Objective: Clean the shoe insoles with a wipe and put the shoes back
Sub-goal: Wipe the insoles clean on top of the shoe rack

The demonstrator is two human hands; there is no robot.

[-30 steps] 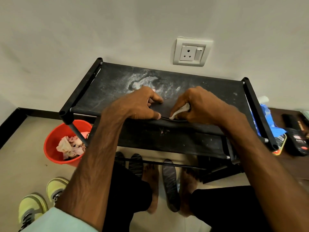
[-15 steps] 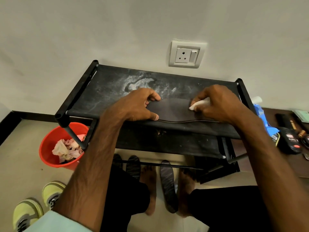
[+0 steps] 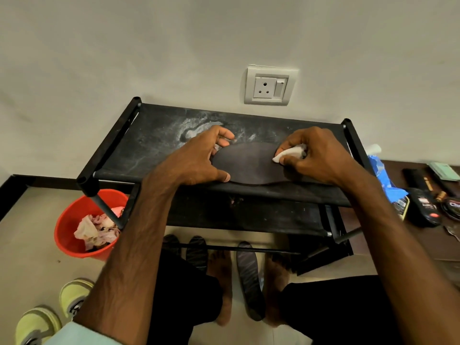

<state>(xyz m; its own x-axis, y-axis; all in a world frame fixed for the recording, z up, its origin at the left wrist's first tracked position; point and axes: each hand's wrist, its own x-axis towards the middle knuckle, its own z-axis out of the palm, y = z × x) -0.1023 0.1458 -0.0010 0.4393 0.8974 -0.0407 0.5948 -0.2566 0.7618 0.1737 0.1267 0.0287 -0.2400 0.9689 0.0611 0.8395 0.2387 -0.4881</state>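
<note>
Head view, frame centre: I see the insole lying flat on the black rack's top shelf. My left hand grips its left end between thumb and fingers. My right hand pinches a bunched wipe against its right end.

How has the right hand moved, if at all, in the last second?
Yes. The right hand with the wipe slid right along the insole, away from the left hand, toward the rack's right post.
</note>
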